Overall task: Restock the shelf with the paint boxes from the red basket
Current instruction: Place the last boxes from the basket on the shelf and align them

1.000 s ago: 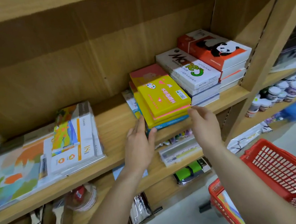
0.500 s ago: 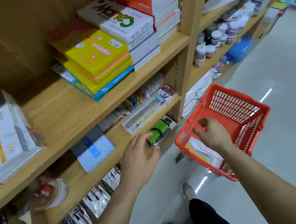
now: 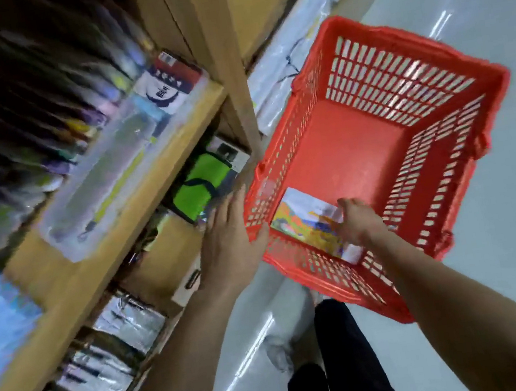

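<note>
The right hand (image 3: 356, 225) is reaching into the red basket (image 3: 374, 131), its grip curling onto the colourful paint box (image 3: 307, 221) lying at the near corner; whether the fingers are fully closing on it I cannot tell. The left hand (image 3: 232, 236) is hovering open and empty beside the basket's rim. Next, I judge, the box needs lifting out toward the shelf (image 3: 136, 193). The shelf goods are blurring badly, and the upper shelf is out of view
</note>
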A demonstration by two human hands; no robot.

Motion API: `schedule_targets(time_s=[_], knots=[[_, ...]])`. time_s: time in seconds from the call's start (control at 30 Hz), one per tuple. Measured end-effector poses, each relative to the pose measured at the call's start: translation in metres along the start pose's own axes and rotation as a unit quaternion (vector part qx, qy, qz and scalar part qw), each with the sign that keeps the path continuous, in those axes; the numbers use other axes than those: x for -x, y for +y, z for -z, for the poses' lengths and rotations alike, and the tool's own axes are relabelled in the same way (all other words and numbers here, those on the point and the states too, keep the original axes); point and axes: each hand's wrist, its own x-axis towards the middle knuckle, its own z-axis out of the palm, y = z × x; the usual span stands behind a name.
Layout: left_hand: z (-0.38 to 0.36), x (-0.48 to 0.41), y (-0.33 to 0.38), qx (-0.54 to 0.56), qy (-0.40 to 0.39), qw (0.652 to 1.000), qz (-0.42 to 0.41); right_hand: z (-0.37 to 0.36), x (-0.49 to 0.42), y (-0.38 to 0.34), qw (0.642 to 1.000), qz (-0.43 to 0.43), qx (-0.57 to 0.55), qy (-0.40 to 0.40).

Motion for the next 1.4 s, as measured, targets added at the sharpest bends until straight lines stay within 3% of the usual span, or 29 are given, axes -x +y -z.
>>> schedule_targets(time_s=[0.27, 0.43, 0.57, 0.7, 0.83, 1.07, 1.23, 1.4], knots=[[-0.033, 0.002, 0.002, 0.071, -0.021, 0.997, 0.028, -0.024, -0.014, -0.004, 0.988, -0.011, 0.142, 0.054], [-0.023, -0.002, 0.001, 0.113, -0.059, 0.991, 0.047, -0.002, -0.003, -0.018, 0.998, 0.027, 0.051, -0.005], [0.005, 0.002, 0.008, 0.128, -0.066, 0.988, 0.061, 0.024, 0.054, -0.029, 0.994, 0.03, -0.011, 0.102], [0.064, 0.043, 0.025, 0.143, -0.001, 0.988, 0.059, 0.077, 0.155, -0.045, 0.958, 0.122, -0.139, 0.219], [0.136, 0.118, 0.033, 0.153, 0.063, 0.986, 0.033, 0.122, 0.273, -0.076, 0.924, 0.236, -0.187, 0.236], [0.251, 0.262, 0.009, 0.169, 0.208, 0.964, -0.001, 0.123, 0.426, -0.171, 0.875, 0.394, -0.192, 0.207], [0.321, 0.344, -0.033, 0.161, 0.353, 0.921, 0.027, 0.117, 0.491, -0.25, 0.84, 0.489, -0.175, 0.159], [0.365, 0.371, -0.069, 0.056, 0.444, 0.891, 0.082, 0.103, 0.514, -0.337, 0.839, 0.52, -0.13, 0.093]])
